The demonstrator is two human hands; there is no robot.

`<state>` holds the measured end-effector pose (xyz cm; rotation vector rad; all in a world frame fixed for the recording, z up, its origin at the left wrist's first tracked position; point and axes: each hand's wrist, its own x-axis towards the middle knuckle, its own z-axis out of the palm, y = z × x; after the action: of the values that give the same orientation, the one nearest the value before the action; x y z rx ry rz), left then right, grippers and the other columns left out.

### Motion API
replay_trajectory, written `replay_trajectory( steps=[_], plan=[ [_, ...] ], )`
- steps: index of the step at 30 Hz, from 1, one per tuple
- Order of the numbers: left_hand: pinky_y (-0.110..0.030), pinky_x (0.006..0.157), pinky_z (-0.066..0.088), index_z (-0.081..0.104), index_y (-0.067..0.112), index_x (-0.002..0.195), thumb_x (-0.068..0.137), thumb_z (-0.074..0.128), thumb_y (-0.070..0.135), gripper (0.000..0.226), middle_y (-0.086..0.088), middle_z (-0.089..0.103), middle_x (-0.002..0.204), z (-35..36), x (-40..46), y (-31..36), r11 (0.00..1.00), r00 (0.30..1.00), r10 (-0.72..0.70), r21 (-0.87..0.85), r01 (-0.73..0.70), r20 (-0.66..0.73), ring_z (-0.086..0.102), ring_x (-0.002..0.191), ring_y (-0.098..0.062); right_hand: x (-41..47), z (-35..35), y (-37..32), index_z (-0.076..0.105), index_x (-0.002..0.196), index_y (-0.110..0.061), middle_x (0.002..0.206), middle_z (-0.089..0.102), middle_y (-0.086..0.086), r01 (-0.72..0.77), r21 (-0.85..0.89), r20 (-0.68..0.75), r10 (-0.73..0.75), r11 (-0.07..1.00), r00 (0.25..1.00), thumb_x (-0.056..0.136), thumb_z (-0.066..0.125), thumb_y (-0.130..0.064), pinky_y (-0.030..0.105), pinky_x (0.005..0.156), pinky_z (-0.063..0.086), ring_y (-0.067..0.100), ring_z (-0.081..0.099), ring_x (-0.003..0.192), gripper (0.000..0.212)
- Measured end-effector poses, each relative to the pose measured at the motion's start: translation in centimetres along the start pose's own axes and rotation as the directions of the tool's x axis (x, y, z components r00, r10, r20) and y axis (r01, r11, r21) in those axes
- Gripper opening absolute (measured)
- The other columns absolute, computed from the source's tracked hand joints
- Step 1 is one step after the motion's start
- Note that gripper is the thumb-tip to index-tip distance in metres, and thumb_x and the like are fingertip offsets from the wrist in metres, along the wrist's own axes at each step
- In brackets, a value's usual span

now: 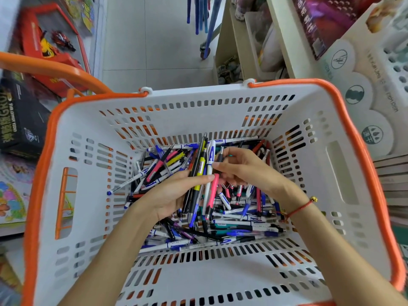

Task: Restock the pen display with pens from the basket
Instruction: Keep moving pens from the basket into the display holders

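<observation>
A white basket (198, 281) with an orange rim fills the view, its bottom covered by a heap of loose pens (240, 221). Inside it, my left hand (174, 195) is shut on a bundle of several pens (199, 182), black, yellow, white and pink, which stand upright in its grip. My right hand (242, 168) reaches in from the right and pinches one dark pen (219, 154) between its fingertips, right beside the bundle's top. A white pen display (397, 62) with rows of holes shows at the upper right edge.
An orange basket handle (55, 69) arcs at upper left. Toy boxes (24, 120) and books lie on shelves to the left. A cream shelf unit (240, 47) and cardboard signs stand at upper right. Grey tiled floor (159, 40) lies beyond the basket.
</observation>
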<state>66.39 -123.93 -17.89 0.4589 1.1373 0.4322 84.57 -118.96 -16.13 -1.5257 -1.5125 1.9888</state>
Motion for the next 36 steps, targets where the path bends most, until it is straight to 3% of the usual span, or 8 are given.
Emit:
replay_trajectory(
  steps=[4, 10, 14, 18, 22, 28, 34, 36],
  plan=[
    [-0.034, 0.093, 0.054, 0.061, 0.021, 0.111, 0.092, 0.063, 0.023, 0.019, 0.003, 0.076, 0.098, 0.4, -0.2, 0.1, 0.998, 0.999, 0.035, 0.051, -0.035, 0.005, 0.071, 0.095, -0.010, 0.4, 0.6, 0.4, 0.054, 0.104, -0.008, 0.061, 0.062, 0.000, 0.045, -0.036, -0.057, -0.047, 0.998, 0.997, 0.089, 0.069, -0.017, 0.014, 0.050, 0.040, 0.013, 0.054, 0.051, 0.023],
    [-0.043, 0.094, 0.053, 0.052, 0.014, 0.131, 0.084, 0.066, 0.031, 0.052, -0.002, 0.073, 0.111, 0.3, -0.3, 0.1, 0.994, 0.997, 0.073, 0.083, -0.076, 0.038, 0.068, 0.107, -0.015, 0.3, 0.7, 0.1, 0.062, 0.083, -0.013, 0.056, 0.043, -0.002, 0.073, -0.039, -0.118, -0.077, 0.997, 0.990, 0.095, 0.060, -0.035, 0.016, 0.051, 0.029, 0.010, 0.033, 0.049, 0.025],
    [-0.032, 0.076, 0.061, 0.057, 0.007, 0.125, 0.091, 0.062, 0.019, 0.036, -0.007, 0.074, 0.109, 0.1, -0.3, 0.1, 0.998, 0.996, 0.055, -0.021, -0.054, 0.066, 0.071, 0.100, -0.017, 0.4, 0.6, 0.2, 0.061, 0.095, -0.005, 0.049, 0.045, -0.011, 0.089, -0.115, -0.139, -0.105, 0.989, 0.985, 0.098, 0.055, -0.030, 0.010, 0.047, 0.032, 0.002, 0.038, 0.043, 0.026],
    [-0.040, 0.091, 0.056, 0.053, 0.010, 0.129, 0.086, 0.067, 0.019, 0.046, -0.006, 0.072, 0.114, 0.1, -0.2, 0.0, 0.999, 0.994, 0.037, -0.009, -0.036, 0.098, 0.068, 0.107, -0.019, 0.4, 0.6, 0.1, 0.058, 0.090, -0.015, 0.058, 0.049, -0.001, 0.069, -0.109, -0.109, -0.081, 0.992, 0.991, 0.099, 0.054, -0.030, 0.014, 0.050, 0.035, 0.004, 0.043, 0.046, 0.018],
    [-0.029, 0.075, 0.060, 0.057, 0.010, 0.126, 0.090, 0.063, 0.013, 0.037, -0.004, 0.074, 0.109, -0.1, -0.1, -0.1, 0.999, 0.993, 0.050, 0.013, -0.051, 0.107, 0.071, 0.100, -0.013, 0.2, 0.4, 0.0, 0.058, 0.092, -0.012, 0.056, 0.049, -0.002, 0.028, -0.058, -0.085, -0.033, 0.998, 0.996, 0.099, 0.054, -0.025, 0.017, 0.051, 0.039, 0.007, 0.045, 0.048, 0.016],
    [-0.051, 0.105, 0.045, 0.056, 0.011, 0.129, 0.079, 0.070, 0.023, 0.053, -0.005, 0.072, 0.115, -0.2, -0.1, -0.2, 0.997, 0.991, 0.035, 0.068, -0.044, 0.127, 0.064, 0.114, -0.023, -0.7, -1.4, -0.8, 0.054, 0.093, -0.007, 0.062, 0.053, 0.000, -0.067, -0.040, 0.048, 0.069, 0.997, 0.996, 0.098, 0.056, -0.021, 0.023, 0.060, 0.045, 0.012, 0.051, 0.056, 0.015],
    [-0.046, 0.107, 0.043, 0.058, 0.012, 0.128, 0.075, 0.078, 0.029, 0.059, -0.005, 0.072, 0.114, -0.3, 0.3, -0.8, 0.989, 0.991, -0.004, 0.144, -0.016, 0.137, 0.062, 0.117, -0.019, -0.6, -0.3, -1.0, 0.053, 0.078, -0.016, 0.070, 0.049, 0.010, -0.085, -0.176, -0.050, 0.077, 0.981, 0.996, 0.094, 0.051, -0.017, 0.024, 0.056, 0.038, 0.016, 0.048, 0.058, 0.017],
    [-0.046, 0.109, 0.040, 0.055, 0.014, 0.132, 0.067, 0.087, 0.037, 0.076, -0.005, 0.067, 0.124, -0.7, 0.5, -1.0, 0.988, 0.993, -0.014, 0.153, -0.004, 0.114, 0.058, 0.123, -0.019, -0.6, -0.3, -1.2, 0.057, 0.084, -0.014, 0.070, 0.050, 0.010, -0.085, -0.156, -0.055, 0.077, 0.984, 0.995, 0.094, 0.050, -0.017, 0.023, 0.056, 0.038, 0.015, 0.049, 0.056, 0.012]
  ],
)
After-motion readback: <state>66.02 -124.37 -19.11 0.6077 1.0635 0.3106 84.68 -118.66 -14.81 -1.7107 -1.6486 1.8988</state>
